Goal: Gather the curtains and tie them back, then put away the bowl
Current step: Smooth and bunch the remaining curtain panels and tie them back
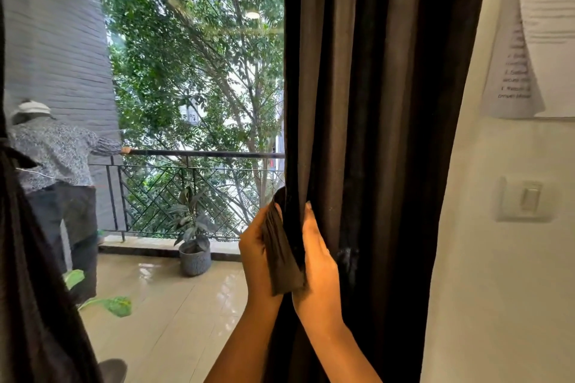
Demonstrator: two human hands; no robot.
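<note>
A dark brown curtain [373, 102] hangs gathered in folds at the right of the glass door. My left hand [255, 252] grips a dark fabric tie-back strip [281, 261] at the curtain's left edge. My right hand [320, 261] presses flat against the curtain folds, just right of the strip, fingers straight and pointing up. A second dark curtain [28, 274] hangs bunched along the left edge of the view. No bowl is in sight.
Behind the glass, a person in a patterned shirt [53, 155] stands on the balcony by the railing [202, 154]. A potted plant [194, 246] sits on the tiled floor. On the cream wall at right are a light switch [525, 199] and hanging paper sheets [529, 40].
</note>
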